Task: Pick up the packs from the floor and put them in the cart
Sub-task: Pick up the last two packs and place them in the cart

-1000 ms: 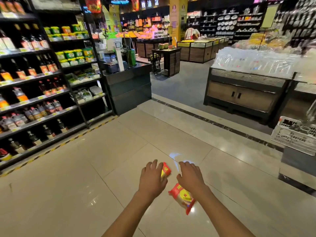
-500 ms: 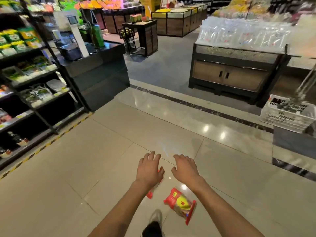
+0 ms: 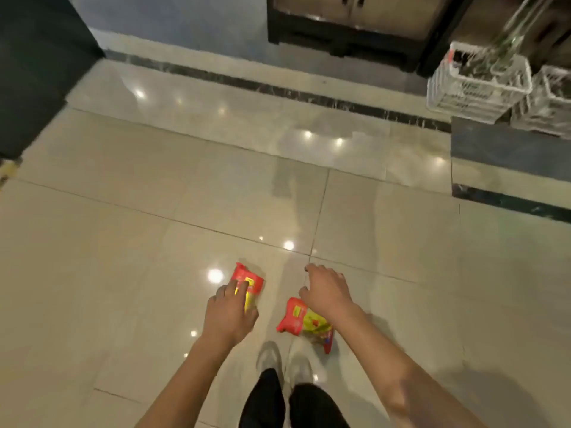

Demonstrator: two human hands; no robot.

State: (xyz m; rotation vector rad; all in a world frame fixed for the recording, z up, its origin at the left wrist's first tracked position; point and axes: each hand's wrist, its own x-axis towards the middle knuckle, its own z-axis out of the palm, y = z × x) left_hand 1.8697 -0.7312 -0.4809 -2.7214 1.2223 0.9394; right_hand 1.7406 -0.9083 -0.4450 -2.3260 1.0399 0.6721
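- Two red and yellow packs lie on the pale floor tiles (image 3: 386,242), just ahead of my shoes (image 3: 285,361). The cart is nowhere in this view, so neither pack is anywhere near where it belongs yet.
- The left pack (image 3: 249,284) sits at about 11 o'clock from my feet. Its long axis runs roughly from 11 to 5 o'clock, with the red sealed end pointing away from me.
- My left hand (image 3: 230,313) lies over the near half of that pack. The fingers are spread and fairly straight across its top. I judge they are resting on it rather than gripping; no finger shows curled under an edge.
- The right pack (image 3: 304,322) sits at about 1 o'clock from my feet, nearer to me than the left one. It lies slantwise, long axis from about 10 to 4 o'clock, and looks soft and crumpled.
- My right hand (image 3: 326,290) hovers past that pack's far end, fingers loosely spread and holding nothing. My wrist covers the pack's upper right edge. The pack therefore lies toward 7 o'clock from my palm, so I judge that hand must draw back toward me before it can close.
- Each hand is plainly nearer its own pack, and the packs are apart, not touching.
- Further out, a white plastic crate (image 3: 479,84) stands at 2 o'clock, beside a dark wooden cabinet (image 3: 346,29) at 12.
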